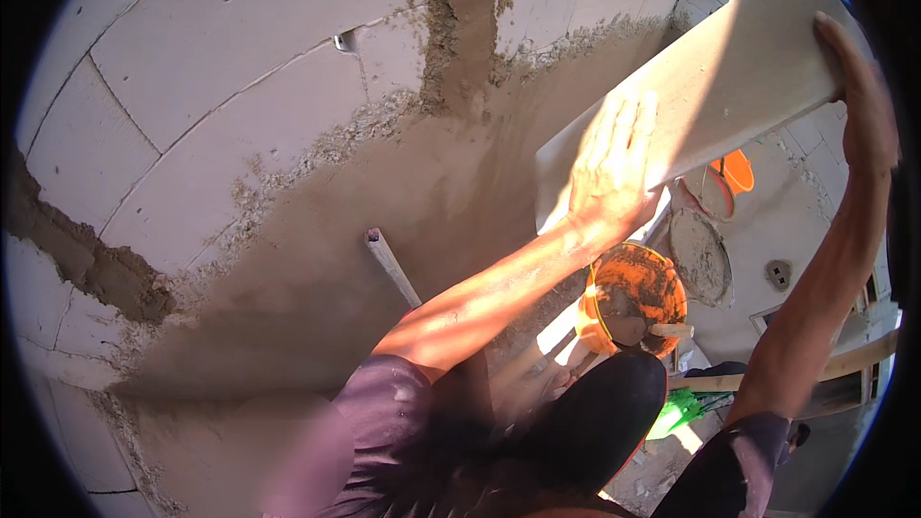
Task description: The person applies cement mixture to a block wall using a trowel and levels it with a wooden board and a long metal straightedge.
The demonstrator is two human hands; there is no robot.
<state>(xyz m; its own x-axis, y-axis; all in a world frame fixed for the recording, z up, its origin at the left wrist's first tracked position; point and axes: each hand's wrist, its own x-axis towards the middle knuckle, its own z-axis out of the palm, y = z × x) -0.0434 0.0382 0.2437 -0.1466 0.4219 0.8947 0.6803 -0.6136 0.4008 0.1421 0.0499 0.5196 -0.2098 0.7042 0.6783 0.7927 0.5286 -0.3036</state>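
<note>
Grey panel (739,58): held it slanting near the plastered wall (384,182), above an orange bucket (595,326); laid left hand (614,168) flat on its lower end, gripped the upper with right hand (861,105), well apart.

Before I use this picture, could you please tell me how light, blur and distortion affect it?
Head view: sunlight nearly bleaches the left hand; a shadow edge crosses the pale board; the block wall bows toward the black rim; a purplish patch at lower left is blurred.
</note>
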